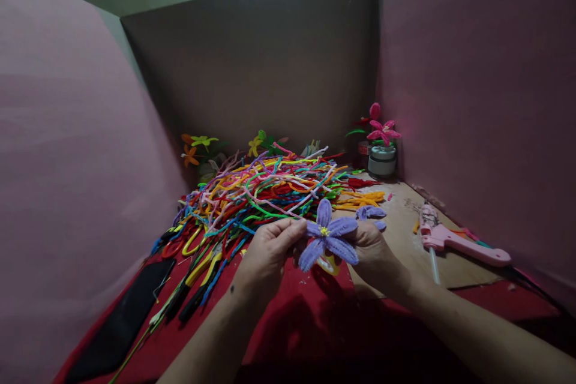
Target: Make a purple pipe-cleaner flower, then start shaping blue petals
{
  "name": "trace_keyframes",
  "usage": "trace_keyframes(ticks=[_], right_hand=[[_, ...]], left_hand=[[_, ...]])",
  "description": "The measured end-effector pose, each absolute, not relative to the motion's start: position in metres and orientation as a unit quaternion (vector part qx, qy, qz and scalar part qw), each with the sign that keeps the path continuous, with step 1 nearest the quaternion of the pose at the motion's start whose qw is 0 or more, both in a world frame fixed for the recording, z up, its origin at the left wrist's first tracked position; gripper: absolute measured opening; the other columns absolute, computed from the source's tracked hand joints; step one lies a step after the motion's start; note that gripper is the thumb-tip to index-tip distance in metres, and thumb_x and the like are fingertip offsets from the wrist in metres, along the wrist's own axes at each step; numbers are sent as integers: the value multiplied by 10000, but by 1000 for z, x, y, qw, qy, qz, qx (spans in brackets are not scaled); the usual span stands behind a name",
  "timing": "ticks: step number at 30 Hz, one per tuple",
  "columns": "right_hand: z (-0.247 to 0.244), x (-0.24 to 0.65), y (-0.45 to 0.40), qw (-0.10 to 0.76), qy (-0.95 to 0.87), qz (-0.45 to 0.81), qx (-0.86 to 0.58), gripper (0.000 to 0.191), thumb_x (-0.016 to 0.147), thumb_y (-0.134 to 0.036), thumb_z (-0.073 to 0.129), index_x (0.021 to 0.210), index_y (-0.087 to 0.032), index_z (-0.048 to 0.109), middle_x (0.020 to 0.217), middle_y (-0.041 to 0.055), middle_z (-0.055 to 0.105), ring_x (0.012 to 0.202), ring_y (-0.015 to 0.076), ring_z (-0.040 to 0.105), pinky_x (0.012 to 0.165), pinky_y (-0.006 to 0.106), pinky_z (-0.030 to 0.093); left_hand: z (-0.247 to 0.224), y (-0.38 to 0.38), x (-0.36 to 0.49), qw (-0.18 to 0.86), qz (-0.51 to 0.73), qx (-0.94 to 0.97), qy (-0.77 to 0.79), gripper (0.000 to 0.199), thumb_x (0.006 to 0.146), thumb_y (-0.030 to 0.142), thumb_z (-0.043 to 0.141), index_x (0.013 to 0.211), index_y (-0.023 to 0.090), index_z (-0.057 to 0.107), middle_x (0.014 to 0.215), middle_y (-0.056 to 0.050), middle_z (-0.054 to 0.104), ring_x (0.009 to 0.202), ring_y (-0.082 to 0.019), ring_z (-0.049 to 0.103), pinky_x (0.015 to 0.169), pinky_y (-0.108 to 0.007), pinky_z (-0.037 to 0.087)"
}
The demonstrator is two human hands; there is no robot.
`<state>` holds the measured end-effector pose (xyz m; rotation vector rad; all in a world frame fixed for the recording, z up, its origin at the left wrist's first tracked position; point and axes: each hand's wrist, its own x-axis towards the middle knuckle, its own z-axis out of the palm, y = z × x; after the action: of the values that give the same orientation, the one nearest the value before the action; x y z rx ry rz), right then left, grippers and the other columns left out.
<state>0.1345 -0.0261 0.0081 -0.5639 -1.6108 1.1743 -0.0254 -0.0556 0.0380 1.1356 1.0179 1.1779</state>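
A purple pipe-cleaner flower (pixel 324 231) with a yellow centre is held up between my two hands, its petals spread. My left hand (pixel 272 247) pinches a petal on the left side with thumb and finger. On the other side, my right hand (pixel 373 252) is closed at the right petals, its fingertips partly hidden behind the flower. Just beyond my right hand lie loose purple petals (pixel 371 213) on the board. Under the flower a small yellow and clear item (pixel 328 264) shows in part; I cannot make out what it is.
A big heap of coloured pipe cleaners (pixel 270 186) spreads behind my hands. Pliers (pixel 204 270) and a black phone-like slab (pixel 121 318) lie left. A pink glue gun (pixel 463 243) rests on the board (pixel 405 264) at right. A potted pink flower (pixel 383 132) stands behind.
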Motion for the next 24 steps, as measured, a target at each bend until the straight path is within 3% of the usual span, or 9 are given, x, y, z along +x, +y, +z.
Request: trace_keyframes(ticks=[5, 11, 16, 20, 24], right_hand=[[4, 137, -26, 523, -663, 486, -224, 123, 694, -116, 601, 688, -199, 691, 628, -5, 630, 567, 108, 509, 569, 238, 425], [3, 134, -23, 539, -663, 475, -212, 140, 696, -106, 585, 699, -192, 695, 655, 5, 658, 628, 128, 565, 632, 256, 463], [4, 133, -21, 533, -649, 489, -237, 66, 691, -163, 619, 671, -186, 677, 629, 0, 624, 610, 119, 538, 592, 241, 455], [1, 134, -20, 510, -654, 502, -244, 80, 722, -195, 608, 660, -173, 654, 621, -7, 593, 586, 98, 502, 573, 220, 430], [0, 134, -21, 499, -674, 499, -221, 84, 733, -187, 602, 660, -169, 640, 625, -6, 578, 600, 99, 497, 592, 218, 427]], left_hand=[[33, -55, -18, 605, 514, 445, 414, 225, 742, 320, 597, 642, 119, 586, 527, 20, 491, 452, -54, 382, 459, -198, 276], [37, -51, -26, 590, 529, 446, 417, 232, 737, 340, 595, 698, 112, 593, 593, 4, 527, 495, -56, 433, 473, -186, 323], [52, -54, -35, 435, 579, 496, 479, 197, 723, 313, 619, 850, 164, 605, 712, 6, 574, 588, -76, 514, 540, -188, 393], [75, -52, -30, 309, 553, 599, 490, 178, 704, 301, 636, 828, 174, 647, 785, -17, 624, 703, -119, 566, 633, -218, 434], [93, -33, -20, 398, 435, 648, 483, 174, 717, 316, 615, 797, 164, 642, 669, 0, 609, 549, -78, 520, 505, -187, 379]])
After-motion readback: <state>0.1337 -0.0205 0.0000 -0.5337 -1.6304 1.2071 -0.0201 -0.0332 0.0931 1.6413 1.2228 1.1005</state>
